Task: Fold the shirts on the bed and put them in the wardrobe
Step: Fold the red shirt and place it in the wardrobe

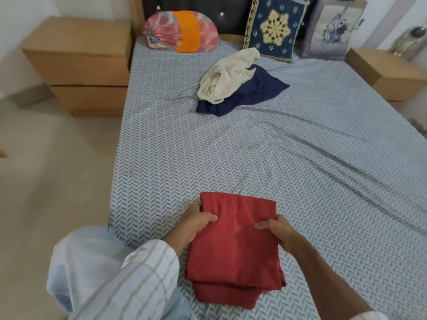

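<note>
Shirt [233,250] between both gripping hands [238,224]

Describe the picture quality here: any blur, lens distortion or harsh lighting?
Head view: soft, even light, no hard shadows or glare; wide-angle bending curves the bed's patterned sheet edges; both hands, left and right, and the folded red shirt are fairly sharp; corners, like the shiny object top right, look smeared.

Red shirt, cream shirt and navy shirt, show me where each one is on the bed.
red shirt [233,248], head view, middle of its folded top layer.
cream shirt [225,76], head view, centre of the crumpled heap.
navy shirt [258,91], head view, exposed part beside the cream one.
</note>
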The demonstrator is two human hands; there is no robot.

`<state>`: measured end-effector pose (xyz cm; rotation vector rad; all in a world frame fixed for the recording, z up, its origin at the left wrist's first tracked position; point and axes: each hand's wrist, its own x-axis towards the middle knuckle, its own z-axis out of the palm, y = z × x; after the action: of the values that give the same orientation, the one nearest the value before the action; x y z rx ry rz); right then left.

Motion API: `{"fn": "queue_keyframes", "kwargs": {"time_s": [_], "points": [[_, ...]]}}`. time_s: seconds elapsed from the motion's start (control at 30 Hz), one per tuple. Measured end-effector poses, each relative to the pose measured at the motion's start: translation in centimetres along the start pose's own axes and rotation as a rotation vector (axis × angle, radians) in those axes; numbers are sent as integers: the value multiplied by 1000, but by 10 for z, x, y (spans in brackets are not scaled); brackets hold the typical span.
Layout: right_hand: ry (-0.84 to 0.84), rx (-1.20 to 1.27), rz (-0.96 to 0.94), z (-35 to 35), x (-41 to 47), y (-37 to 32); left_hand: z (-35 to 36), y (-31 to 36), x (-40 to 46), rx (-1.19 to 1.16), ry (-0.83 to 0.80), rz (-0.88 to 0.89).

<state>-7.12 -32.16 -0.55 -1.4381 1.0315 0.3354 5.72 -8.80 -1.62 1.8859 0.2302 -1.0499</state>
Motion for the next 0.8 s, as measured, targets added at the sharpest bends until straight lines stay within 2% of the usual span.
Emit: {"fn": "queue_keyframes", "kwargs": {"time_s": [0.2,0.47,0.6,0.7,0.8], "points": [[-165,-43,-210,2,-27,-55,-39,21,-21,-86,-111,175],[-215,-88,-522,25,-46,-182,-138,121,-63,-82,33,448],[-137,-120,-680,36,-49,-199,-171,132,-78,4,122,625],[-59,-304,-838,45,-41,-172,-177,102,-73,257,237,706],[-50,-421,-966,59,-28,-113,-171,37,-54,583,233,693]]}}
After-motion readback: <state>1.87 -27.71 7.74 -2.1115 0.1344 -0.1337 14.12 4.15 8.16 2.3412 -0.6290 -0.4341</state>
